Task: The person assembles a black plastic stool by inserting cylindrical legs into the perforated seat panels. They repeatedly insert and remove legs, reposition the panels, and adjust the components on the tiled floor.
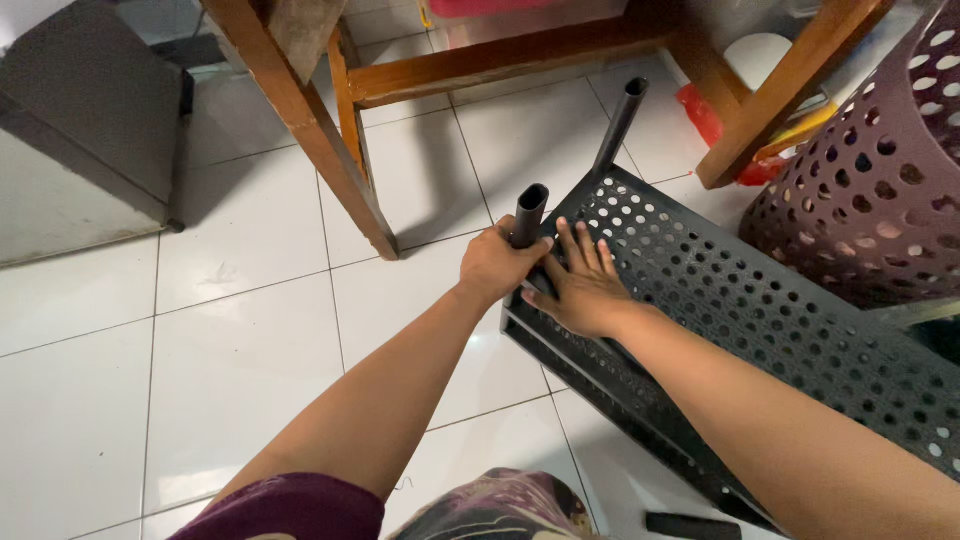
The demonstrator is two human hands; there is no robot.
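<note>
My left hand (495,265) is clamped around a dark plastic tube leg (528,213) at the corner of the perforated grey shelf panel (760,310); my right hand (580,290) presses flat on the panel, beside the wooden table leg (320,130).

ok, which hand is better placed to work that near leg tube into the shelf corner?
Left, probably. The left hand is wrapped around the near leg tube at the corner of the perforated shelf. The right hand lies flat on the shelf, fingers spread, bracing it rather than gripping.
</note>
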